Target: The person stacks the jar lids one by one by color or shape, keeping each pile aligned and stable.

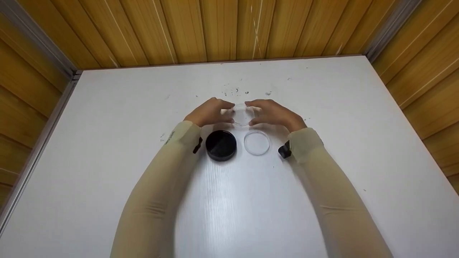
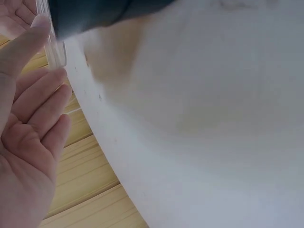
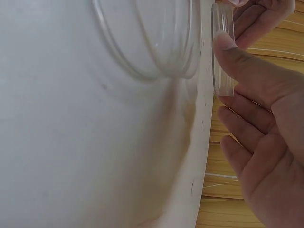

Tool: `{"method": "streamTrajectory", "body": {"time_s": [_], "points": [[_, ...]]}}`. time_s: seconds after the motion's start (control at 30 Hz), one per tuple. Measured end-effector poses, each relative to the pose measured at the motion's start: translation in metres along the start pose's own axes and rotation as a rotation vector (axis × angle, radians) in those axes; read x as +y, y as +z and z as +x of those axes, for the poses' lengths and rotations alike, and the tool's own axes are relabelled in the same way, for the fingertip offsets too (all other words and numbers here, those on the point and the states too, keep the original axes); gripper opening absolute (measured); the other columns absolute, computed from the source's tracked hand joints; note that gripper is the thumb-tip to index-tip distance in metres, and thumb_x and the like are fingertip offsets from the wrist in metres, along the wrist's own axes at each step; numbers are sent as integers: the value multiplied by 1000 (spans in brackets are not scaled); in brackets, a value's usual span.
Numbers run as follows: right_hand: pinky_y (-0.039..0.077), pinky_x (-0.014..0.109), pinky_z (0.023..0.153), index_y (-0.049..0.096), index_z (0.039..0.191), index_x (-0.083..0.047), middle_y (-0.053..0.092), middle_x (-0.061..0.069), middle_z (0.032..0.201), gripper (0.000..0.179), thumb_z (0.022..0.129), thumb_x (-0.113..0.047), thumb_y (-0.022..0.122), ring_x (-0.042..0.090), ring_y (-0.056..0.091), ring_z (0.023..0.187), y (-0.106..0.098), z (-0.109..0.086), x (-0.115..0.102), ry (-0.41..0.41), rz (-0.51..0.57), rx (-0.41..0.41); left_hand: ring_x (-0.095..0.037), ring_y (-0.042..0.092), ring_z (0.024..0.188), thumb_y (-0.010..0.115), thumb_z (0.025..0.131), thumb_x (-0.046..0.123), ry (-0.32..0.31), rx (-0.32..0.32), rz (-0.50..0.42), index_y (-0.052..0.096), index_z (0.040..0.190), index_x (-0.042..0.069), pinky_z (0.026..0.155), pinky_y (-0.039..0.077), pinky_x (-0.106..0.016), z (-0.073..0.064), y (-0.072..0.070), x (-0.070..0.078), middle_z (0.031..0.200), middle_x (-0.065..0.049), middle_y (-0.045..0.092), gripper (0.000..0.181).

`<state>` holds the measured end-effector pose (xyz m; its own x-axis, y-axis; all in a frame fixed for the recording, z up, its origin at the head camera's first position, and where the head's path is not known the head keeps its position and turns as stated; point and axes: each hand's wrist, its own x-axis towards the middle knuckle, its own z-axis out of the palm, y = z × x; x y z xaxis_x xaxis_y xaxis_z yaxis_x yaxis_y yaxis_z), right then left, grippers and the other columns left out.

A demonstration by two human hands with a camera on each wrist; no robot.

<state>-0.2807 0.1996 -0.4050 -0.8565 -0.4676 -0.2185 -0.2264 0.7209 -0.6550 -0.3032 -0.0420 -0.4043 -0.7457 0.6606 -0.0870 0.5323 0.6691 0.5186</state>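
Observation:
Both hands hold one clear petri dish [image 1: 243, 115] between them, just past the other things on the table. My left hand [image 1: 211, 111] grips its left edge with thumb and fingertips. On the opposite edge, the thumb and fingers of my right hand [image 1: 274, 114] pinch it. Seen edge-on in the right wrist view, the dish [image 3: 223, 52] is shallow, with the right thumb against one face. A second clear round dish [image 1: 256, 154] lies nearer, below the right hand. Beside it stands a black round container [image 1: 221, 146], close to the left wrist.
All of this is on a white table [image 1: 236, 215] with small dark marks beyond the hands. Wood-patterned panels [image 1: 222, 28] rise behind the far edge and at both sides. A black wrist device [image 1: 284, 150] sits at the right cuff.

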Motion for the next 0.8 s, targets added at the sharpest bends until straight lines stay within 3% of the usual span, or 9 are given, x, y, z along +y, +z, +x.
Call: {"method": "streamTrajectory", "body": {"time_s": [0.23,0.63,0.8], "points": [[25,44,118,42,146,-17,43,0,150,73,83,-30,76,21,31,143,-5,-9,-4,-31,-8,-12,-20,54,126,74,85,30,-32,-6,-5,58,133,7,109,40,-34,-7,-4,11,134,-7,59,56],[28,46,116,47,143,-11,47,5,147,72,80,-27,79,24,35,141,-13,-26,-12,-84,-52,-22,-18,55,126,74,85,26,8,8,-45,59,132,8,113,35,-36,-20,-2,28,133,-7,60,52],[28,48,115,49,141,-9,47,7,146,71,79,-26,79,26,36,140,-12,-34,-13,-99,-49,-26,-16,57,122,74,85,26,13,12,-42,60,132,9,107,42,-33,-27,2,34,132,-7,61,51]]}}
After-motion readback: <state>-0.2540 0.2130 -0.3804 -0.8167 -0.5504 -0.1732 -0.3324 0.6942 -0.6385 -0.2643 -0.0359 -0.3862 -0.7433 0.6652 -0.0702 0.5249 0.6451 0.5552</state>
